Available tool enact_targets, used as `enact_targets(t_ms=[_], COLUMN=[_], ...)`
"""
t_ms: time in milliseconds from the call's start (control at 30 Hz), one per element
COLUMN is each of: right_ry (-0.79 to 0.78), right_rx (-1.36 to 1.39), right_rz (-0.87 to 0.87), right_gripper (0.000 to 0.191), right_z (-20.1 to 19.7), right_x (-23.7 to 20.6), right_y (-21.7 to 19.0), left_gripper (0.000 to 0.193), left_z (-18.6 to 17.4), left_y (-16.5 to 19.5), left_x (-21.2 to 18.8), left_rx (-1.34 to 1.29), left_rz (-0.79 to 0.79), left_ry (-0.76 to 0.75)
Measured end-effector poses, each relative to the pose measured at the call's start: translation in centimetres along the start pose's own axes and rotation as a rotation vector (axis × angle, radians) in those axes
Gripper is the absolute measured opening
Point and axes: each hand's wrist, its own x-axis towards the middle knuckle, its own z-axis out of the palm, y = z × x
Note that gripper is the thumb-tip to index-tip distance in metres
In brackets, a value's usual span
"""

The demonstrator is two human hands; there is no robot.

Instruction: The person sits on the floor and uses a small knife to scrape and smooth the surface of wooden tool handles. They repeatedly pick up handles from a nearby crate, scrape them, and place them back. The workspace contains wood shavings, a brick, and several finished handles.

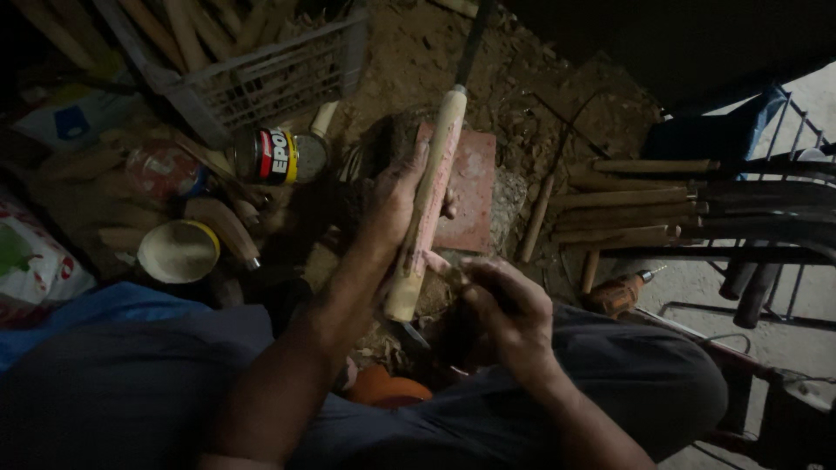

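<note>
Left hand (392, 204) wrapped round the mid-shaft of a wooden handle (427, 209), held steep over the lap; dark metal blade (470, 43) runs up beyond the grip. Right hand (501, 305) closed on a small tool (416, 335) just below the grip, working at the butt end. Handle looks stiff, light, smooth pale wood w/ pinkish patches, prob. not slippery; the blade end would make it top-heavy, so mid-shaft is the place to hold. Behind: plastic crate (261, 83) of similar handles, a tin (279, 155).

arms: bare, no sleeves | legs: dark grey trousers
</note>
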Motion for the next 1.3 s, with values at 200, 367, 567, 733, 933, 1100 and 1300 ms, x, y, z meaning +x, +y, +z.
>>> enact_targets(t_ms=[200, 367, 567, 733, 933, 1100, 1300], right_ry=[-0.08, -0.09, -0.122, -0.058, -0.104, -0.137, -0.146], right_rx=[0.098, 0.107, 0.017, -0.24, -0.295, -0.37, -0.425], right_rz=[0.114, 0.06, 0.04, -0.045, -0.182, -0.195, -0.211], right_gripper=[0.03, 0.027, 0.027, 0.026, 0.027, 0.03, 0.028], right_z=[0.6, 0.3, -0.4, -1.4, -1.1, -1.2, -1.7], right_x=[-0.1, -0.3, -0.5, -0.1, 0.3, 1.4, 2.5], right_y=[1.0, 1.0, 0.7, 0.3, -0.5, -0.8, -1.1], left_gripper=[0.065, 0.062, 0.062, 0.064, 0.068, 0.068, 0.056], left_z=[0.3, -0.3, -1.7, -2.0, -1.9, -1.3, -0.4], left_y=[0.3, -0.3, -1.0, -0.8, -0.5, -0.5, 0.5], left_x=[-0.1, 0.2, 0.9, 0.9, 0.7, 0.4, -0.2], left_rx=[0.083, -0.095, -0.181, -0.083, -0.153, -0.103, -0.029], left_rz=[0.013, 0.012, 0.034, -0.015, -0.01, -0.003, -0.043], left_ry=[0.093, 0.036, -0.034, 0.067, -0.06, -0.002, 0.024])
